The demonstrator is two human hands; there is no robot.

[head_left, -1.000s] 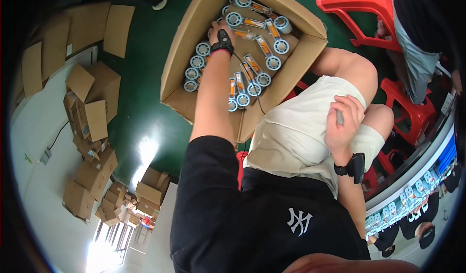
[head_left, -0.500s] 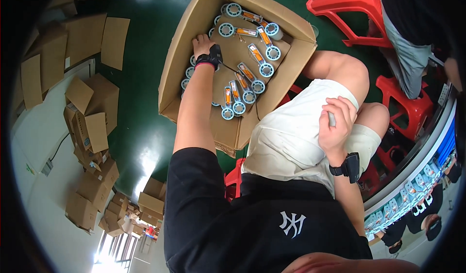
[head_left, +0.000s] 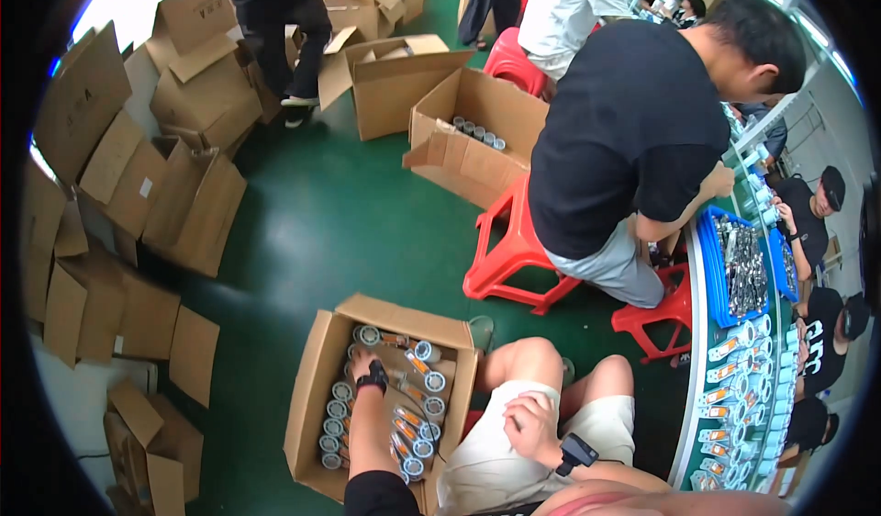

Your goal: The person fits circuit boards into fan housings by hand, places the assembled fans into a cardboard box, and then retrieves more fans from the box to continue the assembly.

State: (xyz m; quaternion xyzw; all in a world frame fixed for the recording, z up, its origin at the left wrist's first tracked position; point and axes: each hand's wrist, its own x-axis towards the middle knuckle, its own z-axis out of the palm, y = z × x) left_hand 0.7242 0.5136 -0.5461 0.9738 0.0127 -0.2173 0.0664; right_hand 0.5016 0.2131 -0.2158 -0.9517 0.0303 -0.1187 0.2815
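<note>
**Your left hand [head_left: 364,366] is down inside the carton [head_left: 309,406]**

Your left arm reaches into the open carton on your left, the hand near its far left corner, among pale-blue round-ended parts [head_left: 434,381] with orange strips. Your fingers are partly hidden there, so you cannot tell from this view whether they grip a part. The parts lie around the carton's sides, one row along the left wall and another down the right.

Your right hand [head_left: 532,427] rests on your pale shorts [head_left: 482,444], fingers loosely bent; whether anything lies beneath them cannot be told. A black device [head_left: 578,453] sits on that wrist.

Ahead to your right, a co-worker [head_left: 629,130] in a black shirt sits on a red stool [head_left: 516,254], beside a blue tray [head_left: 709,273] of small metal pieces [head_left: 741,268].
</note>
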